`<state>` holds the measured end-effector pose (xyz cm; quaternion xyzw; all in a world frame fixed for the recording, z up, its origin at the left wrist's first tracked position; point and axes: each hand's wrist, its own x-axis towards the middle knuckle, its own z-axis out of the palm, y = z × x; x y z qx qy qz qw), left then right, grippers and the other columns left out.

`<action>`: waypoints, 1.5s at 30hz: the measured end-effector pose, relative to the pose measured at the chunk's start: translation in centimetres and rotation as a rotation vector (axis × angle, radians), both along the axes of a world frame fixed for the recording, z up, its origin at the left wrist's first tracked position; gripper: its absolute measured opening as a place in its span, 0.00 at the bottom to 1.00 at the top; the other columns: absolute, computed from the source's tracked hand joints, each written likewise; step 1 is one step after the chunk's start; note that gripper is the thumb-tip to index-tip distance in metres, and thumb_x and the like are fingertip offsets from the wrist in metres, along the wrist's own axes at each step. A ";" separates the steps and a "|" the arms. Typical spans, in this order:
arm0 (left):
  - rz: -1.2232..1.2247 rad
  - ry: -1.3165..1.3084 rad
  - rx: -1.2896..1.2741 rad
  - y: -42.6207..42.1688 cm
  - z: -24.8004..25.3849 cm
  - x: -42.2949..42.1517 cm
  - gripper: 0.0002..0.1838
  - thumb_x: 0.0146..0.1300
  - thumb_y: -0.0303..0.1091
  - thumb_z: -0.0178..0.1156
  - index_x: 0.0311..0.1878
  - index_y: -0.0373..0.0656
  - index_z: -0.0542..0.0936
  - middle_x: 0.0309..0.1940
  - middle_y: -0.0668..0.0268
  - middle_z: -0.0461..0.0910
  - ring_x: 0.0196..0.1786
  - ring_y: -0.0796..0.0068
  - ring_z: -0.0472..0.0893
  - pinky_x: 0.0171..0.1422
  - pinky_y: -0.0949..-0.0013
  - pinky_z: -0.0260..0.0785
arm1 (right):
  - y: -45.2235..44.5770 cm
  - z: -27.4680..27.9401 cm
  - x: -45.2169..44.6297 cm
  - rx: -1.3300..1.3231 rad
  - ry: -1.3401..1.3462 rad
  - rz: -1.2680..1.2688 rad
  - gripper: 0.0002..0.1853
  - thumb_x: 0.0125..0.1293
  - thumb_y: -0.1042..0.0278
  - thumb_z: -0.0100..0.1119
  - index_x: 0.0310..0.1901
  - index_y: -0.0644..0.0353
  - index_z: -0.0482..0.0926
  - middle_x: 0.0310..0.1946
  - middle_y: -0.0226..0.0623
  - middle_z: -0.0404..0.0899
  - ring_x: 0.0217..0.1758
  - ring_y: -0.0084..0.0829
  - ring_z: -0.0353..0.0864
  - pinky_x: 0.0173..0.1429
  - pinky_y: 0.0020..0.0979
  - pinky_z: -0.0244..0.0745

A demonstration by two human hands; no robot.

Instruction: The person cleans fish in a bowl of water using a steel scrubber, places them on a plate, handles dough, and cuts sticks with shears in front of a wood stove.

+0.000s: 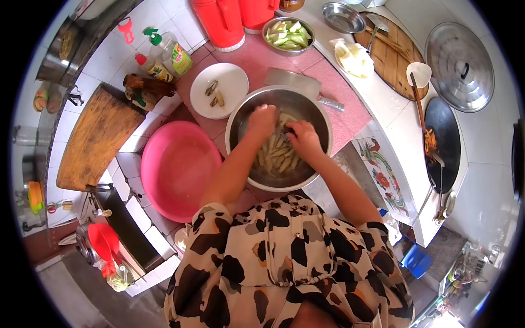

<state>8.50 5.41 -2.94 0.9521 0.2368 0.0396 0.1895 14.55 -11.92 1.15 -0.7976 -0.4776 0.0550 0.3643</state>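
Observation:
A steel basin [322,169] holds water and many pale, slender, finger-long pieces [276,156] whose kind I cannot make out. My left hand [263,120] is inside the basin's far left part, fingers curled; what they hold is hidden. On the right, my right hand [305,141] is also in the basin, thumb and fingers pinched at a small dark thing near the pieces. Left of the basin, a white plate [232,82] carries a few similar slender pieces [215,95], some with dark parts. Just behind the basin's rim lies a cleaver [295,82].
A pink tub [180,169] with water stands left of the basin. Behind are a bowl of cut green vegetables [288,37] and red thermoses [220,22]. To the right are a wok [442,139], a round wooden board [399,54] and a metal lid [459,65].

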 end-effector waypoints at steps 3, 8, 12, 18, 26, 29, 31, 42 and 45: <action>0.020 -0.045 -0.169 -0.3 0.1 -0.3 0.12 0.64 0.35 0.57 0.48 0.39 0.76 0.36 0.55 0.82 0.41 0.54 0.81 0.44 0.56 0.75 | 0.3 -1.2 -0.7 -0.244 0.018 0.010 0.15 0.56 0.70 0.64 0.46 0.60 0.79 0.41 0.47 0.79 0.50 0.50 0.76 0.54 0.47 0.73; 0.267 -0.264 -1.379 0.1 1.3 -2.5 0.13 0.70 0.41 0.54 0.45 0.41 0.75 0.27 0.63 0.80 0.24 0.73 0.77 0.27 0.71 0.69 | 0.2 -2.7 2.3 -0.005 0.150 -0.166 0.15 0.55 0.70 0.63 0.45 0.61 0.78 0.41 0.49 0.78 0.47 0.49 0.78 0.52 0.44 0.75; 0.483 -0.399 -1.716 -1.3 3.9 -4.9 0.13 0.73 0.43 0.50 0.43 0.43 0.76 0.23 0.69 0.76 0.20 0.81 0.71 0.22 0.76 0.62 | 0.9 3.6 1.2 0.203 0.243 -0.068 0.12 0.55 0.72 0.64 0.42 0.62 0.79 0.40 0.48 0.78 0.44 0.49 0.79 0.49 0.40 0.75; 0.397 -0.422 -1.455 -2.7 1.4 -5.6 0.13 0.75 0.43 0.47 0.46 0.45 0.77 0.33 0.70 0.76 0.27 0.83 0.71 0.29 0.79 0.63 | 4.5 3.5 -1.1 0.302 0.211 0.076 0.07 0.56 0.73 0.65 0.37 0.62 0.80 0.35 0.47 0.79 0.41 0.49 0.79 0.47 0.41 0.75; 0.422 -0.424 -1.325 -3.1 4.3 -5.7 0.15 0.76 0.43 0.47 0.44 0.44 0.77 0.29 0.72 0.73 0.26 0.83 0.69 0.29 0.78 0.62 | 4.1 5.2 1.1 0.281 0.189 -0.026 0.06 0.57 0.74 0.64 0.37 0.63 0.79 0.36 0.47 0.78 0.38 0.50 0.78 0.43 0.41 0.75; 0.473 -0.321 -1.467 -2.2 4.8 -5.7 0.15 0.76 0.43 0.47 0.39 0.44 0.76 0.27 0.71 0.74 0.24 0.81 0.70 0.28 0.76 0.62 | 4.0 4.8 -1.9 0.305 0.215 0.091 0.06 0.58 0.73 0.64 0.37 0.63 0.79 0.35 0.48 0.77 0.38 0.50 0.78 0.43 0.42 0.74; 0.419 -0.347 -1.578 -2.2 3.9 -6.0 0.15 0.75 0.44 0.47 0.40 0.44 0.76 0.26 0.70 0.74 0.23 0.80 0.70 0.28 0.75 0.62 | 4.2 3.3 -1.8 0.273 0.260 0.037 0.06 0.59 0.73 0.63 0.37 0.63 0.79 0.35 0.49 0.77 0.40 0.51 0.78 0.45 0.42 0.74; 0.559 -0.285 -2.011 -1.7 5.1 -6.6 0.23 0.76 0.51 0.44 0.56 0.40 0.74 0.24 0.68 0.74 0.23 0.75 0.67 0.28 0.72 0.58 | 2.0 -1.7 0.1 -0.382 -0.130 0.112 0.12 0.59 0.66 0.63 0.44 0.56 0.78 0.46 0.44 0.74 0.53 0.47 0.74 0.56 0.45 0.74; 0.483 -0.298 -1.990 -1.6 4.7 -6.7 0.24 0.75 0.55 0.45 0.52 0.41 0.76 0.21 0.68 0.72 0.21 0.75 0.67 0.26 0.72 0.57 | 2.5 -0.5 0.8 -0.048 0.135 -0.075 0.10 0.58 0.71 0.63 0.42 0.58 0.79 0.43 0.45 0.75 0.46 0.48 0.77 0.51 0.43 0.75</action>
